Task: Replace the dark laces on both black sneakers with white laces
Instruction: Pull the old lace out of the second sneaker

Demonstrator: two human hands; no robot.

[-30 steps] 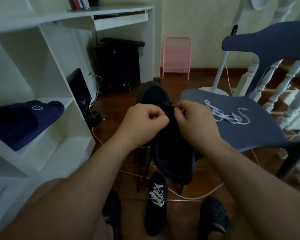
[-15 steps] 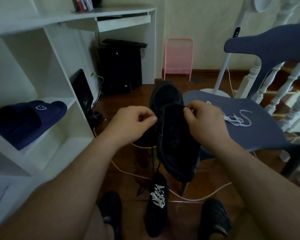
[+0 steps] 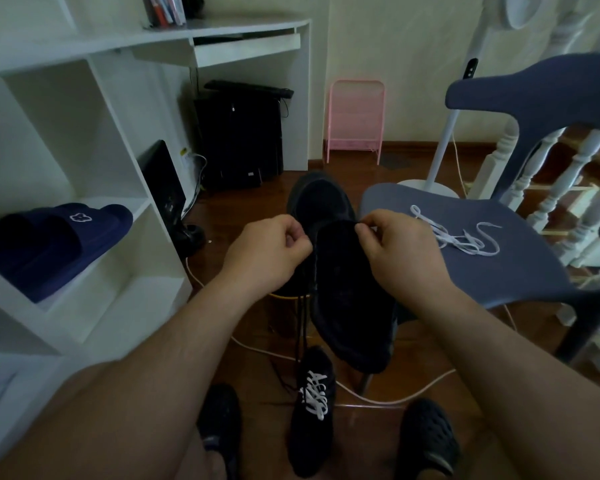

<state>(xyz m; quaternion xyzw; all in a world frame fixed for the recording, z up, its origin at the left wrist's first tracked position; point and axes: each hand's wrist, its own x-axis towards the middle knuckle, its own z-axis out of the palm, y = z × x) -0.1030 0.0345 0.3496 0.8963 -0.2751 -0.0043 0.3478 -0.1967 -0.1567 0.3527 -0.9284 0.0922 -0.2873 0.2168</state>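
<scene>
While unlacing: both hands pinch at the sneaker's throat
Left hand (image 3: 271, 251): fingers pinch dark lace (image 3: 303, 327), hanging toward 6 o'clock
Right hand (image 3: 400, 251): fingers pinch black sneaker (image 3: 350, 299), long axis 12–6

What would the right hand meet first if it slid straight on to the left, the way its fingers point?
Likely the left hand. The right hand pinches the held sneaker at its upper edge, fingers aimed across it at the left hand's knuckles. Depth is unclear, so it might pass just behind.

Dim room. Dark wooden floor (image 3: 409, 344). Cream wall (image 3: 395, 46). White shelving (image 3: 94, 109) at left, white desk (image 3: 250, 39) beyond. Pink rack (image 3: 355, 119) against wall. Blue-grey chair (image 3: 499, 258) at right, white balusters (image 3: 568, 181) behind.
</scene>
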